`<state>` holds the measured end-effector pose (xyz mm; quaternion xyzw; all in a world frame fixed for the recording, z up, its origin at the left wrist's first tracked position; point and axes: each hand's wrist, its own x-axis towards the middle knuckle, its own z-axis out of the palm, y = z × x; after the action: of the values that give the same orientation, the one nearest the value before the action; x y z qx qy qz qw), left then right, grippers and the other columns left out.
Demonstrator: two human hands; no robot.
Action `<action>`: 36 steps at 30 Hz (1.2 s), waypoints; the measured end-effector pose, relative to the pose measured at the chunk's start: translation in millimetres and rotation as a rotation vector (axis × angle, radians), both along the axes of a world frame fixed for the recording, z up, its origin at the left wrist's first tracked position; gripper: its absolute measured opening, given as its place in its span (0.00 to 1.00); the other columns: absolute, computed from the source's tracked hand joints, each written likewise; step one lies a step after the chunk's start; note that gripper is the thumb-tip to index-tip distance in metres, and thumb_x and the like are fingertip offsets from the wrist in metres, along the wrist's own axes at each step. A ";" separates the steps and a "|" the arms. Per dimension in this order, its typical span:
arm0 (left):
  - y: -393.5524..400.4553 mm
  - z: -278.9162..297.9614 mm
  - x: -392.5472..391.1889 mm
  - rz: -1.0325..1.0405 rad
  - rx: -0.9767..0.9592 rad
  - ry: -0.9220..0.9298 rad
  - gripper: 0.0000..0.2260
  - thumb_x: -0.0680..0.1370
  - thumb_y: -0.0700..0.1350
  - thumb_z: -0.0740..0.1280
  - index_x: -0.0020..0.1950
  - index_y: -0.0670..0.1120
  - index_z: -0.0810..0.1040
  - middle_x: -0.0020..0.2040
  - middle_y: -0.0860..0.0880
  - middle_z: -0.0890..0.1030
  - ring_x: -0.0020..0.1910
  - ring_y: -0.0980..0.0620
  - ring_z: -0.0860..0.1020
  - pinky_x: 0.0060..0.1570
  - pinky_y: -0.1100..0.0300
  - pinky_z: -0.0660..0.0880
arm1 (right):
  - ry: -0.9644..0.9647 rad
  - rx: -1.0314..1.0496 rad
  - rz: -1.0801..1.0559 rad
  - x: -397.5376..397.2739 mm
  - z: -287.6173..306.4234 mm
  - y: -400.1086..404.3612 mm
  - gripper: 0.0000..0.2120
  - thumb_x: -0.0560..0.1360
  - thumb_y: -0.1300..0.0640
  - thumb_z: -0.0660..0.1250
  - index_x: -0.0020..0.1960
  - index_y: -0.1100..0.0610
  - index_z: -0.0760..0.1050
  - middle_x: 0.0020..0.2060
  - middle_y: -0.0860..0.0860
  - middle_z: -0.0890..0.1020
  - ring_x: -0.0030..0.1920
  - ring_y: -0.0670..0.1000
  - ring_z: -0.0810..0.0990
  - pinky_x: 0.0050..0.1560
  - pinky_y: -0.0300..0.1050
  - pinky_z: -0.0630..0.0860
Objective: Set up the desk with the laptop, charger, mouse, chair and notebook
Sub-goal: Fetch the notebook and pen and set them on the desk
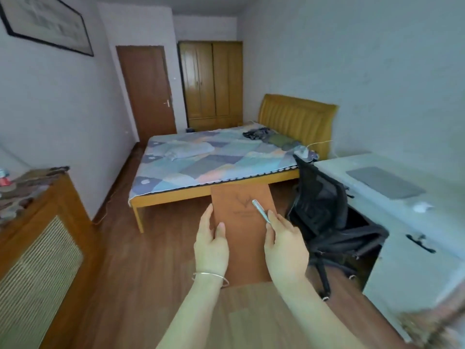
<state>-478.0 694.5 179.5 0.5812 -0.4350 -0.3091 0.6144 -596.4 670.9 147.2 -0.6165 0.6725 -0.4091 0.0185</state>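
Note:
I hold a brown notebook (245,222) flat in front of me, over the wooden floor. My left hand (211,244) grips its left edge, thumb on the cover. My right hand (284,248) holds the right edge and pinches a silver pen (261,211) that lies across the cover. To the right stands the white desk (402,222) with a closed grey laptop (385,181) and a white mouse (424,207) on it. The black mesh chair (327,210) sits at the desk's near side.
A bed (214,162) with a patchwork cover and yellow headboard fills the middle of the room. A wooden cabinet (37,235) stands at the left. A brown door (148,91) and a wardrobe (212,81) are at the far end. Open floor lies between cabinet and chair.

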 end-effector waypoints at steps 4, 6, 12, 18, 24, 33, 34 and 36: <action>-100.1 -8.6 -29.1 -0.072 0.088 -0.042 0.20 0.79 0.41 0.62 0.69 0.57 0.70 0.61 0.53 0.78 0.58 0.51 0.77 0.65 0.51 0.70 | 0.042 0.016 -0.149 -39.4 -0.6 -75.2 0.17 0.79 0.53 0.58 0.67 0.49 0.72 0.62 0.51 0.78 0.56 0.55 0.77 0.42 0.52 0.80; -153.0 -15.1 -45.8 -0.148 0.094 -0.014 0.20 0.79 0.41 0.61 0.68 0.58 0.70 0.60 0.50 0.79 0.57 0.49 0.78 0.64 0.51 0.71 | 0.072 0.015 -0.213 -52.7 -6.2 -119.8 0.17 0.79 0.52 0.58 0.67 0.49 0.72 0.62 0.50 0.78 0.56 0.54 0.77 0.41 0.50 0.79; -312.6 -27.5 -77.5 -0.310 0.158 -0.078 0.19 0.80 0.41 0.61 0.69 0.56 0.70 0.62 0.50 0.78 0.59 0.49 0.76 0.58 0.55 0.71 | 0.080 0.072 -0.361 -84.8 -13.3 -252.3 0.17 0.79 0.53 0.56 0.67 0.49 0.72 0.61 0.47 0.79 0.53 0.53 0.76 0.37 0.46 0.75; -436.8 -22.1 -143.0 -0.553 0.171 -0.098 0.19 0.81 0.39 0.59 0.71 0.52 0.69 0.63 0.48 0.77 0.60 0.48 0.76 0.60 0.52 0.73 | 0.044 0.115 -0.536 -142.4 -4.3 -348.1 0.18 0.80 0.53 0.54 0.68 0.50 0.71 0.63 0.47 0.77 0.58 0.54 0.73 0.44 0.48 0.76; -546.7 -30.8 -221.4 -0.666 0.174 -0.162 0.20 0.80 0.41 0.59 0.71 0.55 0.68 0.62 0.48 0.78 0.57 0.46 0.78 0.60 0.48 0.75 | 0.021 0.137 -0.658 -212.8 -13.8 -446.5 0.18 0.80 0.54 0.54 0.68 0.50 0.70 0.63 0.48 0.77 0.60 0.54 0.73 0.46 0.46 0.74; -679.7 -34.6 -360.8 -0.861 0.154 -0.219 0.19 0.81 0.42 0.58 0.72 0.52 0.67 0.66 0.47 0.74 0.64 0.45 0.74 0.62 0.45 0.73 | -0.049 0.075 -0.808 -336.3 -26.7 -562.3 0.17 0.79 0.57 0.56 0.65 0.54 0.74 0.56 0.51 0.80 0.54 0.58 0.75 0.39 0.47 0.73; -689.7 -34.5 -377.5 -0.891 0.149 -0.228 0.18 0.81 0.42 0.58 0.71 0.52 0.67 0.67 0.47 0.74 0.64 0.45 0.74 0.62 0.45 0.74 | -0.036 0.064 -0.829 -351.7 -27.3 -569.0 0.16 0.78 0.57 0.57 0.64 0.54 0.75 0.54 0.52 0.81 0.52 0.58 0.76 0.37 0.45 0.71; -707.5 -34.7 -414.5 -0.945 0.151 -0.227 0.18 0.81 0.42 0.59 0.72 0.51 0.67 0.68 0.48 0.74 0.65 0.45 0.73 0.62 0.46 0.73 | -0.029 0.047 -0.871 -384.0 -28.7 -582.5 0.15 0.78 0.59 0.58 0.62 0.55 0.76 0.49 0.53 0.82 0.47 0.58 0.76 0.35 0.44 0.68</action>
<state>-892.5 -13.0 144.8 0.3934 -0.6917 -0.5192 0.3118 -980.4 88.4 118.5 -0.2690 0.8786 -0.3718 -0.1323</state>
